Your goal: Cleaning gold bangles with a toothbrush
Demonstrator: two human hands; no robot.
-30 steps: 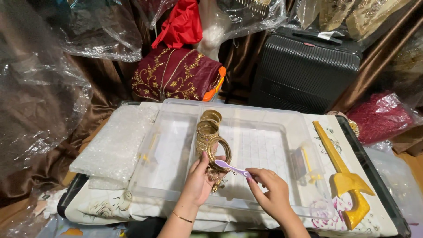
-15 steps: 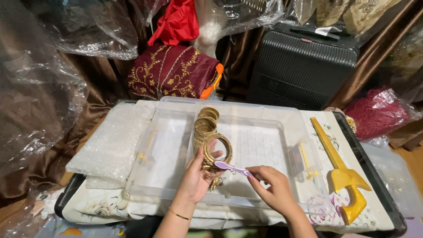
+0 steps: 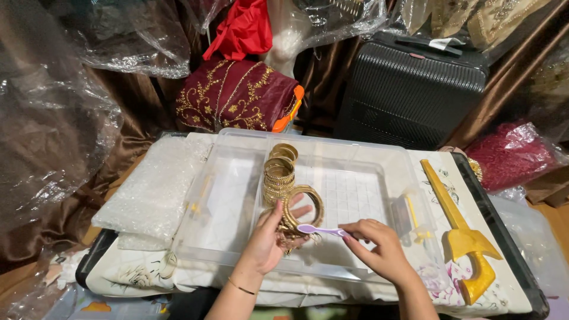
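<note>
Suitcase [image 3: 409, 95]: I logged a black ribbed case standing behind the work surface, well apart from both hands.
Bin [image 3: 355, 155]: clear plastic, shallow, set on a patterned cloth; both hands worked over its near half.
Toy sword [image 3: 459, 231]: yellow, lying right of the bin on the cloth.
Bangle stack [image 3: 280, 172]: gold, in a row inside the bin, just behind the held bangle.
Left hand [image 3: 268, 243]: fingers curled, I saw it pinching one gold bangle [image 3: 303, 204] upright over the bin.
Right hand [image 3: 382, 252]: pressed around a purple toothbrush [image 3: 323, 230], its head touching the bangle.
</note>
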